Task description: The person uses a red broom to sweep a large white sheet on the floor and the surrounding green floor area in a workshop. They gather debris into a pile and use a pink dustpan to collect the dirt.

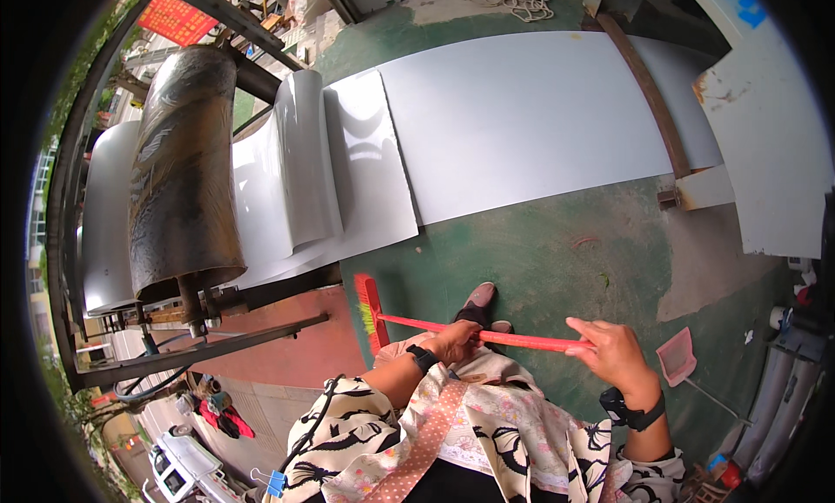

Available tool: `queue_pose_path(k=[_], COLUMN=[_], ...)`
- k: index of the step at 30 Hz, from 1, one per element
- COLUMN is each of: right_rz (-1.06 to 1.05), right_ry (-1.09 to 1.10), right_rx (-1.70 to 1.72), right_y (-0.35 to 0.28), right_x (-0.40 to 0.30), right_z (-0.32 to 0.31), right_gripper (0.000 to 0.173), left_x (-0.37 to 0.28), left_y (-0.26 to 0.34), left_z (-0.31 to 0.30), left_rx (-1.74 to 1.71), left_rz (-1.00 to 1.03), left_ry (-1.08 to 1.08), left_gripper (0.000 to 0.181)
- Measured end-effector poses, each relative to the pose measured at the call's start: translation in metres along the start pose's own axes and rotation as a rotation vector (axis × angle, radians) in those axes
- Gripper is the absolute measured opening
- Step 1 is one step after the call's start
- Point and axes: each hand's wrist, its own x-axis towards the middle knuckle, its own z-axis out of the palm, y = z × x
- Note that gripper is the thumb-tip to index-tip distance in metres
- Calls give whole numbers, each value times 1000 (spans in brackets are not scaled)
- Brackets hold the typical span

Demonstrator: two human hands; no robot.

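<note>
A broom with a red handle (535, 341) lies across the front of my body. My left hand (460, 340) is wrapped around the handle nearer the bristles. My right hand (613, 354) holds the handle's far end, thumb raised along it. To the left, the red broom head (373, 314), with red and yellow-green bristles, hangs over the edge of the green floor (541, 255). Both wrists wear dark bands. Beneath the handle my shoes (481, 294) show on the floor.
A long white sheet (522, 118) runs across the floor beyond me. Left of it, a curled sheet (303, 170) passes by a large stained metal roller (186, 177) on a steel frame (196, 353). A pink dustpan (677, 356) lies at right, near grey rolls (776, 398).
</note>
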Motion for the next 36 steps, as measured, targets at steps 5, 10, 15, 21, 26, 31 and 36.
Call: queue_pose_path(k=[5, 10, 15, 21, 26, 31, 36], right_rz=[-222, -197, 10, 303, 513, 576, 567], right_ry=[-374, -461, -437, -274, -73, 27, 101], right_rx=[-63, -149, -161, -181, -241, -297, -192], right_y=[-16, -35, -35, -33, -69, -107, -97], right_x=[62, 88, 66, -7, -58, -74, -100], right_z=[54, 104, 87, -1, -43, -76, -95], right_gripper=[41, 39, 43, 37, 37, 37, 37], left_x=[16, 23, 65, 105, 85, 70, 47], left_y=[5, 19, 28, 18, 32, 24, 30], left_z=[-96, -125, -102, 18, 127, 177, 186], left_rx=[8, 12, 234, 304, 545, 592, 614], left_rz=[-60, 142, 161, -54, -62, 49, 24], left_ry=[167, 405, 346, -51, -294, -378, -361], left_gripper=[20, 6, 9, 10, 12, 11, 15])
